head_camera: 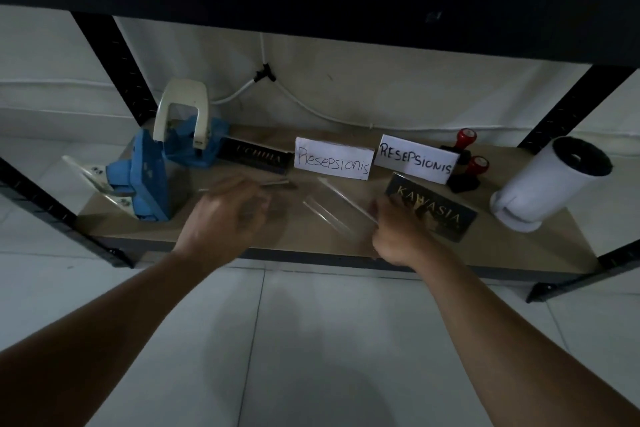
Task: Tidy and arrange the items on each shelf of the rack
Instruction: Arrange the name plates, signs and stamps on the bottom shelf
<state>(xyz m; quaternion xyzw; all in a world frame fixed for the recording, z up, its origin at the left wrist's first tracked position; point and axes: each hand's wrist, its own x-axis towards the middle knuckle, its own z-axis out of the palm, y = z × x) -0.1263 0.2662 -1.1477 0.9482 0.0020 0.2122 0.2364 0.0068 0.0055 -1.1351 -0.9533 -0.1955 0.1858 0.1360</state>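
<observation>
While the black rack (114, 59) frames the scene with its dark uprights and an upper shelf edge overhead, the low wooden shelf (214, 239) carries all the items, with pale floor tiles (311, 340) below and a white cable (311, 107) running along the wall behind.

Both forearms reach in from the bottom corners, converging toward the shelf's front half. The left hand (225, 218) hovers palm down over the shelf's middle left, blurred, its fingers loosely bent around a thin clear plastic stand (273, 183); whether it truly grips that piece I cannot tell. The right hand (398, 232) lies lower right of centre, its fingers curled and pinching the edge of another clear stand (332, 208), which lies flat on the shelf between the two hands. The hands are apart.

At the right end a white tumbler (547, 184) lies tilted on its side. At the left stand two blue hole punches (149, 180), one with a cream handle. Two white cards reading "Resepsionis" (334, 158) stand upright at the back centre. A dark "Kawasia" nameplate (433, 211) lies flat just beside the right hand, and another dark nameplate (256, 156) stands behind the left. Two red-topped stamps (467, 163) sit behind the right card.
</observation>
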